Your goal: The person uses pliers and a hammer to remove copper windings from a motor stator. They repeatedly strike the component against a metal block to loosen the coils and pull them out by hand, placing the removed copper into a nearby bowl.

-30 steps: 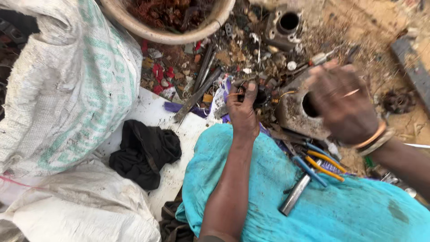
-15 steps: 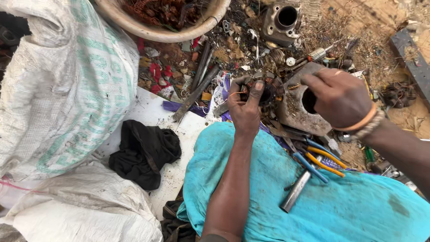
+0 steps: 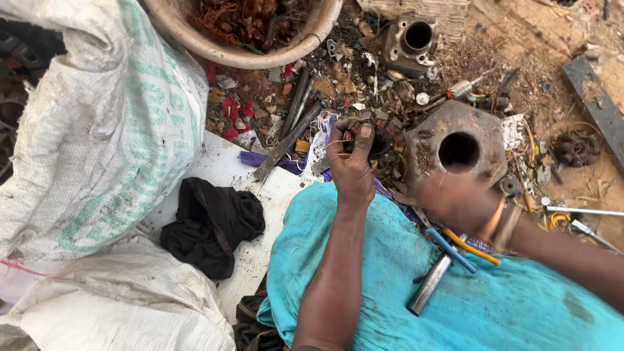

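Left hand [image 3: 351,166] is extended forward from a straight forearm laid over the turquoise cloth [image 3: 390,286]. Its fingers [image 3: 363,140] are pinched shut on a small dark scrap part with thin copper wire [image 3: 348,138]; the exact kind of part cannot be told.

Right hand [image 3: 458,201] is blurred, wrist bent inward, bangles at the wrist. It is set against the near edge of the rusty metal housing with a round bore [image 3: 455,146]; its finger state cannot be told.

Beyond the left fingers, mixed metal scrap is strewn on the ground. Just behind the right hand, blue-and-yellow-handled pliers [image 3: 458,247] and a steel rod [image 3: 429,285] lie on the cloth.
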